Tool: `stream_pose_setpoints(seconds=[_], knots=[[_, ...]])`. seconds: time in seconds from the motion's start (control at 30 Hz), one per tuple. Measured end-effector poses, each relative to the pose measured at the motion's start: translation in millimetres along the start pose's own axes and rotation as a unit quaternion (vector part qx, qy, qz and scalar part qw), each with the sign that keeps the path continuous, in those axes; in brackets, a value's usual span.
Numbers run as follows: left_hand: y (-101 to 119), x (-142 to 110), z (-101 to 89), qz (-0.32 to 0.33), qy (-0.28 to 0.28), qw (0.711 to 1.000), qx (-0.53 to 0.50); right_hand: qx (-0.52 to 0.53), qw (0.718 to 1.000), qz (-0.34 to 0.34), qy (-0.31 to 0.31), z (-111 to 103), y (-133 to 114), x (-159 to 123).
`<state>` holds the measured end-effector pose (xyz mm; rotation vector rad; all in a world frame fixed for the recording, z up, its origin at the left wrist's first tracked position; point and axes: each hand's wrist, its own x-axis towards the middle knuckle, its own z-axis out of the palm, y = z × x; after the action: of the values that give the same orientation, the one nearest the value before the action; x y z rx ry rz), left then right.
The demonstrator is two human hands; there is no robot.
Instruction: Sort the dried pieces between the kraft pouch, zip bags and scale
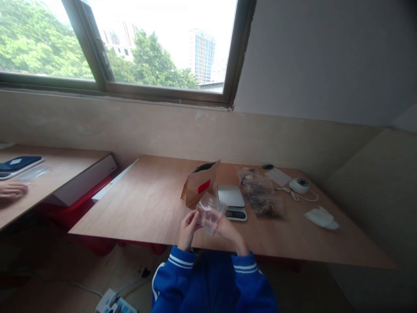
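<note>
Left hand (190, 221) pinches a clear bag (208, 224) by its edge, right hand (224, 224) partly hidden by the plastic, can't tell its grip, bag up over the tabletop (130, 204), paper bag (193, 189) and scale (230, 196) just beyond

Behind the pouch (211, 214) stand the paper bag (194, 190) and, to its right, the scale (230, 198).

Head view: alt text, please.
A left hand pinches a clear plastic bag that partly hides the right hand, near a brown paper bag and digital scale. Filled clear bags and a white dome camera sit farther right.
</note>
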<state>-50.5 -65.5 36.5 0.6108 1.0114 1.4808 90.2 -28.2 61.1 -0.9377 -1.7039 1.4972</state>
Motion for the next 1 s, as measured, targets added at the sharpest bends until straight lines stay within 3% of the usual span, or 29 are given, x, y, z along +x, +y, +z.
stream_pose_setpoints(seconds=[0.23,0.53,0.77,1.0], knots=[[8,0,-6.9,-0.025,-0.009,0.999,0.038,-0.01,0.999,-0.026,0.027,8,-10,2],[15,-4,0.7,-0.028,-0.011,0.999,0.027,-0.042,0.995,-0.05,0.07,2,-3,0],[17,-6,0.4,0.006,-0.008,0.997,0.077,-0.085,0.989,-0.061,0.105,2,-8,-1],[16,-5,1.4,0.028,0.006,0.997,0.073,-0.01,0.995,-0.046,0.091,8,-13,2]])
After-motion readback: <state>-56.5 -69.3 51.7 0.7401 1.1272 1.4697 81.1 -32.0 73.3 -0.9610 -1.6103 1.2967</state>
